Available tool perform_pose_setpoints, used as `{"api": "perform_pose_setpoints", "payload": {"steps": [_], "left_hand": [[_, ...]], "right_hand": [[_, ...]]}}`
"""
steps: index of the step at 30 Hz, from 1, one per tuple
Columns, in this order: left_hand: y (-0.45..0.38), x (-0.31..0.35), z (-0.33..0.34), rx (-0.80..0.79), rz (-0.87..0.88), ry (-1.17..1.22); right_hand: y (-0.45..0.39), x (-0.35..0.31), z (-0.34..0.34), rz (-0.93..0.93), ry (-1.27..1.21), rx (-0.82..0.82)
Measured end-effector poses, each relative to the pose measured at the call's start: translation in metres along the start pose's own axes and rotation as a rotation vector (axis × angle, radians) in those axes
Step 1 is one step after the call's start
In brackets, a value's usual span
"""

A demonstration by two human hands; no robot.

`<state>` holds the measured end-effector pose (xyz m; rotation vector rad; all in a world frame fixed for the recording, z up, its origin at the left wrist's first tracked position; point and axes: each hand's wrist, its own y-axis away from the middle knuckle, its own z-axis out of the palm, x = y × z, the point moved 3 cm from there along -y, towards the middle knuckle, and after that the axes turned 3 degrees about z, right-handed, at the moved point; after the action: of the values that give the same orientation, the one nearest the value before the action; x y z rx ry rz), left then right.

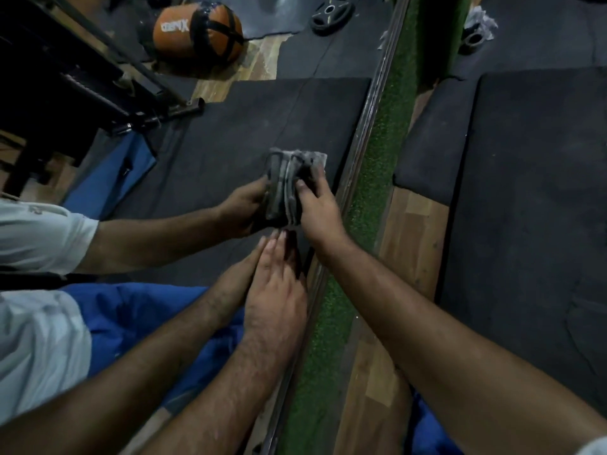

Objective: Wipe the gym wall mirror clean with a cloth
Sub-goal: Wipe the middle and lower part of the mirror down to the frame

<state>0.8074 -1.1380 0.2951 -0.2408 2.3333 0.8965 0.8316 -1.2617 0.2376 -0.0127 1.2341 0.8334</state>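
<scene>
One mirror (230, 126), one cloth (289, 178), two hands: left hand (279, 290), right hand (320, 211)

The scene is dim and underexposed, with a cool, flat cast and no visible lamp. The black rubber floor mats (538, 192) sink into near-featureless dark. Beyond the mats, the orange and black medicine ball (198, 32) carries a faint sheen. The right hand (320, 208) and crumpled grey cloth (289, 188) are smeared by motion blur. Wide-angle distortion bends the forearms and the mirror's metal bottom rail (368, 126) toward the frame's edges.
</scene>
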Motion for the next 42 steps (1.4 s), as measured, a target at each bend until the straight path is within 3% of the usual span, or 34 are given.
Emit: {"api": "perform_pose_setpoints", "payload": {"steps": [3, 7, 13, 18, 22, 24, 29, 34, 36, 39, 41, 42], "left_hand": [[0.011, 0.000, 0.008, -0.001, 0.031, -0.038], [0.026, 0.004, 0.024, 0.031, 0.021, -0.038], [0.040, 0.005, 0.030, -0.001, 0.071, -0.092], [0.050, 0.007, 0.039, 0.058, 0.049, -0.111], [0.060, 0.010, 0.045, 0.054, 0.049, -0.104], [0.067, 0.010, 0.051, 0.073, 0.045, -0.097], [0.089, 0.012, 0.065, 0.127, 0.019, -0.052], [0.116, 0.021, 0.074, 0.054, 0.039, -0.057], [0.130, 0.026, 0.081, 0.070, 0.002, -0.017], [0.155, 0.037, 0.103, 0.079, -0.023, 0.033], [0.170, 0.041, 0.118, 0.083, -0.029, 0.039], [0.176, 0.043, 0.123, 0.078, -0.024, 0.047]], "right_hand": [[0.012, 0.017, -0.001, -0.128, 0.096, 0.016], [-0.010, 0.047, -0.009, 0.194, -0.027, 0.129], [0.038, 0.037, 0.000, -0.196, 0.179, 0.016], [0.035, 0.077, -0.012, 0.086, 0.213, 0.104], [0.067, 0.053, 0.004, -0.200, 0.268, 0.043], [0.076, 0.063, 0.003, -0.254, 0.310, 0.028], [0.084, 0.101, 0.010, 0.103, 0.184, 0.086], [0.131, 0.081, 0.029, -0.171, 0.139, -0.017], [0.139, 0.107, 0.027, -0.097, 0.110, 0.011], [0.143, 0.157, 0.026, 0.186, 0.022, 0.099], [0.151, 0.158, 0.035, 0.181, 0.026, 0.093], [0.162, 0.148, 0.040, 0.091, 0.026, 0.086]]}}
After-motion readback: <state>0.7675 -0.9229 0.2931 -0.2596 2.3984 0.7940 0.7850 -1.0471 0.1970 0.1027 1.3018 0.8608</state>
